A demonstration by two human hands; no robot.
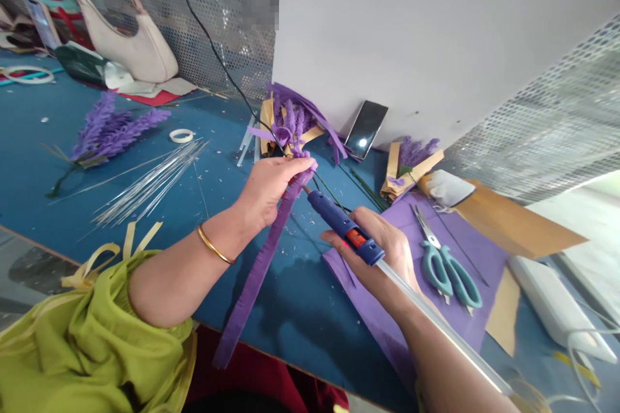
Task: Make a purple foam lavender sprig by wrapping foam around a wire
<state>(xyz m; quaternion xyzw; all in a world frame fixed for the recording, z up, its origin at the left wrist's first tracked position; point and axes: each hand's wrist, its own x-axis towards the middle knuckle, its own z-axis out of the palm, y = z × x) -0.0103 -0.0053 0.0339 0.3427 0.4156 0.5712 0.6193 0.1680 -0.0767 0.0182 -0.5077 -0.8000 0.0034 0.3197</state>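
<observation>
My left hand (271,186) pinches the top end of a purple paper strip (264,281), where it is gathered into a small flower. The rest of the strip hangs down past the table's front edge. In my right hand (387,248) is a blue hot glue gun (341,219), its tip close to the strip just below my left fingertips; I cannot tell whether it touches. A long clear glue stick (436,319) runs out of the gun's back end. Behind my left hand stands a paper-wrapped bunch of purple flowers (290,119), partly covered.
Teal-handled scissors (450,271) lie on purple paper (387,326) at the right. Thin wires (155,184), a tape roll (181,135) and purple flower sprigs (109,132) are at the left. A phone (367,129) leans on the white board (411,32). A black cable (208,32) crosses above.
</observation>
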